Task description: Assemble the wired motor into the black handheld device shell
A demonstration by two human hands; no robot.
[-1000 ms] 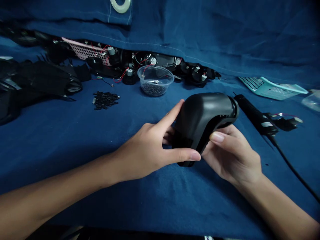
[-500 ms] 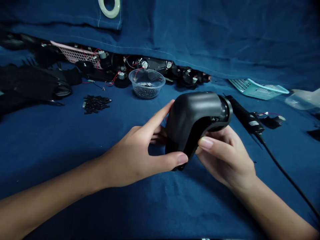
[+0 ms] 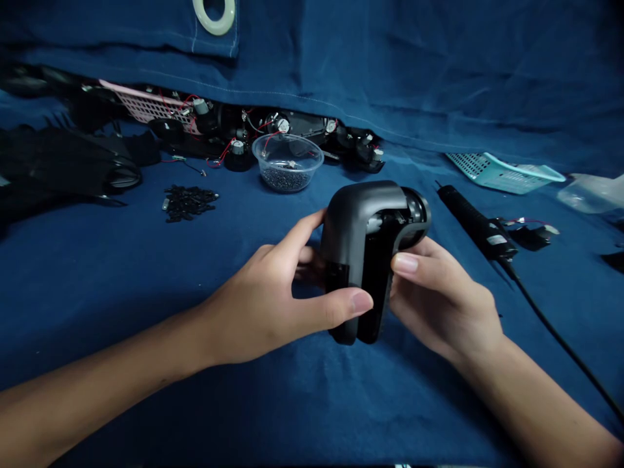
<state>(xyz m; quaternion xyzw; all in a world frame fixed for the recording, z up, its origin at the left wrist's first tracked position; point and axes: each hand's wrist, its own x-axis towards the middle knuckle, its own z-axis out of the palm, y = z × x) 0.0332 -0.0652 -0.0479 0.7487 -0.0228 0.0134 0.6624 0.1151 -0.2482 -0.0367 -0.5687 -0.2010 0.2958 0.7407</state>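
Both my hands hold a black plastic housing (image 3: 363,240), bent like a pistol grip with a round opening at its upper right end. My left hand (image 3: 273,302) grips its lower part, thumb across the front and forefinger along the back. My right hand (image 3: 441,299) cups it from the right, thumb pressed on the grip's edge. The housing is lifted a little above the blue cloth (image 3: 146,279).
A black corded tool (image 3: 475,221) lies to the right, its cable running to the lower right. A clear bowl of small dark bits (image 3: 287,162), a pile of black small parts (image 3: 188,201), black housings (image 3: 68,166) and wired motors (image 3: 234,133) lie behind. A teal basket (image 3: 502,172) sits far right.
The housing has turned in my hands, so its seam and round opening now face me more. Both hands have shifted slightly with it.
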